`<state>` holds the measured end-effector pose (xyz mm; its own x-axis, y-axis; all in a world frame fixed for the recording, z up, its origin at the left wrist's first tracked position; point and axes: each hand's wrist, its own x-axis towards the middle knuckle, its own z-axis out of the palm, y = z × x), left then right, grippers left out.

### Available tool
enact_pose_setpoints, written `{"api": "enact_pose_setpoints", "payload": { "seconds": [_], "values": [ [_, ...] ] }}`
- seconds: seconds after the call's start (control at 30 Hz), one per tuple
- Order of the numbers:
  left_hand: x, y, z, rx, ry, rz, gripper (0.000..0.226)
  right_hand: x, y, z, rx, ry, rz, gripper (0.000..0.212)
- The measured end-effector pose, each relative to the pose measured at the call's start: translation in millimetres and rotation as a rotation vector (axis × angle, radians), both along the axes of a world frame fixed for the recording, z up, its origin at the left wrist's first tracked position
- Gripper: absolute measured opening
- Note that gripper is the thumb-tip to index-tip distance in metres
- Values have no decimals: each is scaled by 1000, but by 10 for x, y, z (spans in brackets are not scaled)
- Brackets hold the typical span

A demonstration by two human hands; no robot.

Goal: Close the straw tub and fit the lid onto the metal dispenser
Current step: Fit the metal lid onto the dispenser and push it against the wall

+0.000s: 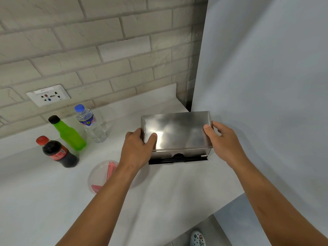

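Note:
A shiny metal lid [177, 132] sits over the metal dispenser [179, 155], whose front strip and dark slot with black straws show below it. My left hand [137, 148] grips the lid's left end, thumb on top. On the lid's right end, my right hand [224, 141] holds on in the same way. The round clear straw tub [101, 174] with red straws inside stands on the counter to the lower left, partly hidden by my left forearm. It seems to have its clear lid on, but I cannot be sure.
Three bottles stand at the left: a cola bottle [56, 152], a green bottle [69, 134] and a water bottle [91, 124]. A wall socket [48, 95] sits in the brick wall. A plain wall rises just right of the dispenser. The white counter [53, 201] ends at lower right.

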<state>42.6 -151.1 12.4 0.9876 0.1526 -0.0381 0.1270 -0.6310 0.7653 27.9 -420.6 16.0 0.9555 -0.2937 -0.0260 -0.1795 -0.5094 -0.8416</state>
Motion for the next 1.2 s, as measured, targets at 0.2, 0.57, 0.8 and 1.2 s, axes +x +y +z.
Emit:
{"api": "enact_pose_setpoints", "payload": {
  "seconds": [0.2,0.57,0.8,1.2],
  "values": [
    [108,-3,-3,4,51,6,29,241,0,-28,-26,17,30,54],
    [396,19,-41,-11,92,54,48,549,6,-42,-59,66,74,61],
    [437,18,-54,-13,103,60,51,630,12,-54,-110,76,109,55],
    [226,-83,-151,-134,83,-58,38,560,27,-266,-143,31,176,29]
  ]
}}
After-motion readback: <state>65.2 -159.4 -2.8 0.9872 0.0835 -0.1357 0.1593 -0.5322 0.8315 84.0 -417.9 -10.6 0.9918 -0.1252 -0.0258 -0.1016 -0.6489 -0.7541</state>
